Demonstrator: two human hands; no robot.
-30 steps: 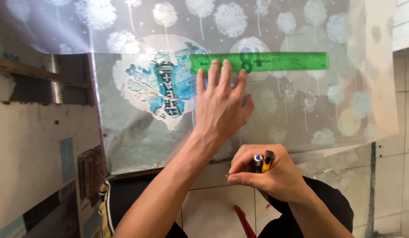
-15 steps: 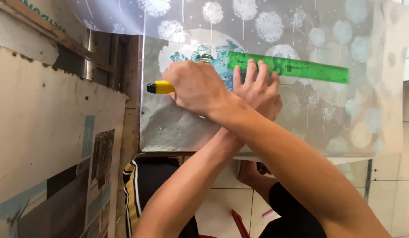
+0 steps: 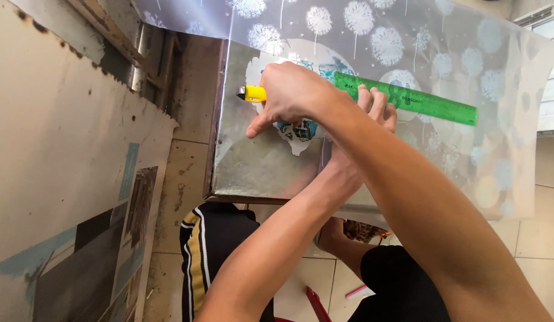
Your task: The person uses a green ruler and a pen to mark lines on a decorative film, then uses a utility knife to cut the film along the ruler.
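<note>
Now, arms crossed | my right hand (image 3: 292, 95) clamps the yellow knife (image 3: 252, 93) at the green ruler (image 3: 405, 99)'s left end | my left hand (image 3: 372, 113) presses flat on the ruler, mid-length | ruler's long axis runs left-right across the patterned film (image 3: 456, 53), dipping rightward.

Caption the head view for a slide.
Right hand grips a yellow utility knife, crossing over the left hand pressing a green ruler on dandelion-patterned film.
</note>
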